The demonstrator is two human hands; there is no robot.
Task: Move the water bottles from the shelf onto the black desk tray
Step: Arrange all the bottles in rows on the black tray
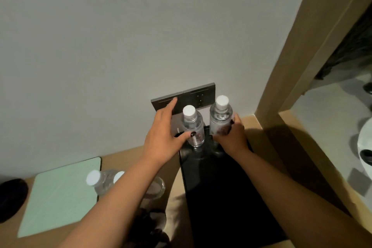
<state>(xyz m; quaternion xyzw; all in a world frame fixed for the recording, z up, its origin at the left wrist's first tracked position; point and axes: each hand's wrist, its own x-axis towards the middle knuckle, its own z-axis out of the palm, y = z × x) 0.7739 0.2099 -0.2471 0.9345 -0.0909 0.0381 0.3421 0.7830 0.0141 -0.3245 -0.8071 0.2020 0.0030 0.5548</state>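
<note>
Two clear water bottles with white caps stand upright at the far end of the black desk tray (225,197). My left hand (164,137) is beside the left bottle (192,125), its fingers straightened up toward the wall and only the thumb touching the bottle's label. My right hand (231,137) grips the right bottle (220,119) around its lower body. Two more capped bottles (101,180) lie low on the desk to the left, partly hidden by my left forearm.
A dark switch panel (193,97) sits on the grey wall just behind the bottles. A pale green pad (60,197) and a black object (11,197) lie on the wooden desk at left. A wooden frame (291,66) rises at right.
</note>
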